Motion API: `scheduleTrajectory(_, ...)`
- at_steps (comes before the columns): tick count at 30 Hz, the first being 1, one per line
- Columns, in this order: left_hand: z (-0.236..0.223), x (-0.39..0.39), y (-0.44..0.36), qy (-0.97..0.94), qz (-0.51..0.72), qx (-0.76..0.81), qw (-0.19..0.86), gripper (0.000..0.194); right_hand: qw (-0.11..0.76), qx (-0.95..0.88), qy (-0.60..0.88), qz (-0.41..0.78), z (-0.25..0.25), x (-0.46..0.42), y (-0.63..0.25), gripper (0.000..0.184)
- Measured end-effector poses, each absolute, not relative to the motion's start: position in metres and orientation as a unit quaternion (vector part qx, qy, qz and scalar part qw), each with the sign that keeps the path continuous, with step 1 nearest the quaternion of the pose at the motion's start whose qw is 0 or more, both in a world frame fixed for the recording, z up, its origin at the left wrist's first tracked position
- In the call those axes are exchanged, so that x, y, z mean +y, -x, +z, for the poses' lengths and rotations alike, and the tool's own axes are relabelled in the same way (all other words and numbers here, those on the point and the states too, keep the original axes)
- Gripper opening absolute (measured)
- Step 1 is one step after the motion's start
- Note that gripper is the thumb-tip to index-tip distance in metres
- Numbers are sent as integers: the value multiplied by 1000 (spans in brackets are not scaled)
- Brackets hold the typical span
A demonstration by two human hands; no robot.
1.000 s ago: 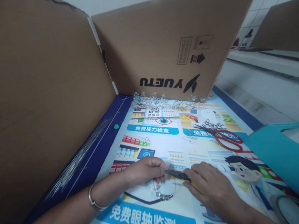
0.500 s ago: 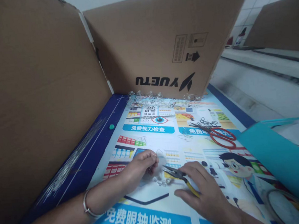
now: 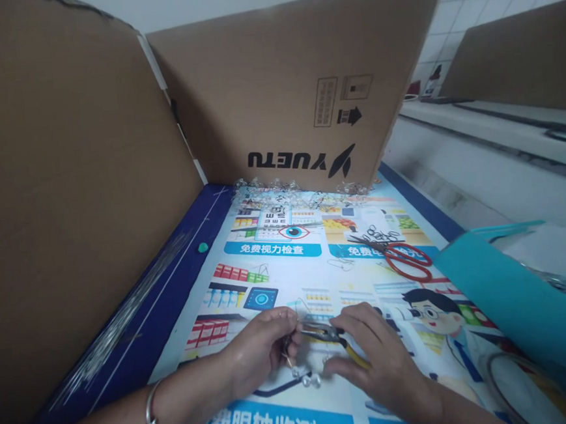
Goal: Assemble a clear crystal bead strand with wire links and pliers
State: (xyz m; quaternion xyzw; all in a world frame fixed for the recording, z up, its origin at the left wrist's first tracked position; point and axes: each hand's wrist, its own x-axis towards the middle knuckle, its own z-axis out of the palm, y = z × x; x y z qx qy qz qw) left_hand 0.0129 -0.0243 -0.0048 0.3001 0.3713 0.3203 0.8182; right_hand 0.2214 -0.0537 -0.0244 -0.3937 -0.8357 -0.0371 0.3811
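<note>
Through the head view I have my left hand pinching a thin wire piece between thumb and fingertips, with clear beads hanging just below. My right hand is wrapped loosely around yellow-handled pliers, their nose right at the left fingertips; I can't tell whether it grips the wire. Beyond lie red-handled scissors, beside small dark rings. To the left, a wire bundle and a green lump rest on the blue-covered bench; to the right stands a turquoise box. At the back, clear beaded pieces line the foot of a cardboard panel.
</note>
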Motion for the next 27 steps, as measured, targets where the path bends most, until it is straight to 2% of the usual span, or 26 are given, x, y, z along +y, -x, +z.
scheduleTrajectory(6,4,-40,-21,-281,235,386,847,12,405,-817,410,1,-26,-46,-223,46)
scheduleTrajectory(11,10,-46,-25,-274,225,405,843,13,400,-801,435,97,-20,-44,-222,31)
scheduleTrajectory(15,7,-40,-21,-306,241,385,836,13,308,-779,489,243,-6,-41,-234,21)
scheduleTrajectory(19,5,-31,-16,-324,246,390,826,10,214,-763,483,372,9,-34,-250,23)
scheduleTrajectory(27,4,-27,-15,-311,230,397,832,6,159,-779,460,395,18,-31,-253,24)
